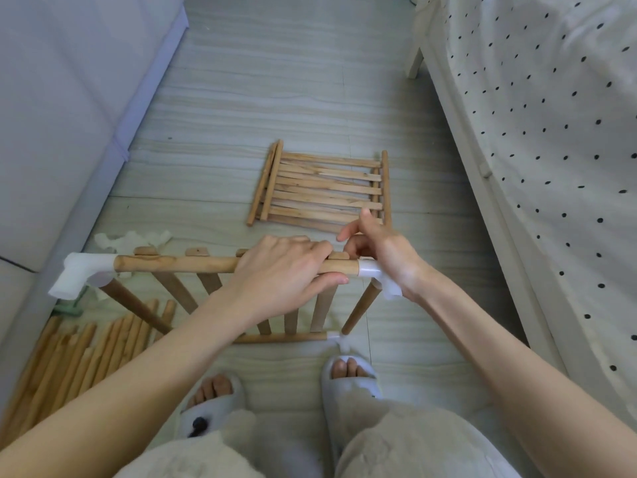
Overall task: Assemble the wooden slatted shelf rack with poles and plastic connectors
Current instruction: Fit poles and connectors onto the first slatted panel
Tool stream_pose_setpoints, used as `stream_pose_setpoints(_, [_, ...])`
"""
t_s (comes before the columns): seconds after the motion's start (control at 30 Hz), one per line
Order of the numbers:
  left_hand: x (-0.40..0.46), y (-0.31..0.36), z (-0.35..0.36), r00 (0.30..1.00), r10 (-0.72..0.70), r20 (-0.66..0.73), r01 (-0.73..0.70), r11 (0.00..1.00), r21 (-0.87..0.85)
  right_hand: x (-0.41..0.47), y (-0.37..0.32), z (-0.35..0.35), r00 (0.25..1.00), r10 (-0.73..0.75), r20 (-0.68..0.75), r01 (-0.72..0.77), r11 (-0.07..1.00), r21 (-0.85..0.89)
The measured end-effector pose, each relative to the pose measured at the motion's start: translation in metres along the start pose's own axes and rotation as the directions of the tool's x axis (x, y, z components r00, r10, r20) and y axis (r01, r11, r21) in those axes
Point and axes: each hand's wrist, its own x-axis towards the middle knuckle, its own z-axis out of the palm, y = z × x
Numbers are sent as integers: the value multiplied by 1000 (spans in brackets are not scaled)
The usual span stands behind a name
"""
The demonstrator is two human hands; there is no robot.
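Clearly my left hand (282,270) gripped the top pole (179,264); at three o'clock my right hand (375,250) seemingly pinched the white connector (369,269), fingers partly hidden.

Pale tan wooden poles (79,353) and slat panels (324,188), white plastic connectors (370,270), grey slippers (348,374), black-dotted white bedcover (551,115), lavender-grey sofa (69,98).

Single head-worn wide-angle view, looking forward and steeply down from above the person's own lap and slippers (339,372). Close to the hands (282,274) at frame centre; floor (275,98) stretches ahead, sofa (58,108) at left edge, bed (537,132) at right.
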Motion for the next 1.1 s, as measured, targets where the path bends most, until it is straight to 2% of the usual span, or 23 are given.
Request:
stream_pose_setpoints(0.37, [16,-8,-2,999,-3,-48,4,1000,16,28,-2,-7,998,-6,69,5,1000,15])
stream_pose_setpoints(0.4, [17,-10,0,999,-5,-51,5,1000,10,29,-4,-8,998,-19,62,17,999,43])
stream_pose_setpoints(0.47, [22,-13,3,997,-15,-76,15,1000,2,33,-3,-8,997,-76,20,70,975,211])
stream_pose_setpoints(0.53, [27,-16,5,994,-36,-102,37,999,6,35,4,-6,991,-111,-81,134,912,389])
stream_pose_setpoints(0.6, [30,-18,4,991,-74,-113,75,997,6,36,22,-3,977,-71,-201,155,883,444])
stream_pose_setpoints(0.7, [32,-25,9,981,-92,-168,91,996,-14,27,58,3,960,-42,-278,109,967,229])
stream_pose_setpoints(0.8, [29,-32,20,974,-128,-186,127,992,-16,19,80,4,964,-197,-180,191,980,-49])
stream_pose_setpoints(0.9, [21,-35,30,965,-190,-180,182,981,-60,36,84,2,973,-182,-141,143,958,-249])
stream_pose_setpoints(0.97, [13,-39,38,962,-220,-161,200,970,-136,54,82,6,978,-132,-163,85,959,-269])
stream_pose_setpoints(1.03, [1,-48,47,956,-265,-127,232,946,-227,72,78,10,976,-96,-196,53,975,-217])
stream_pose_setpoints(1.1, [-17,-62,60,916,-392,-85,343,876,-339,89,74,11,978,-62,-201,23,982,-189])
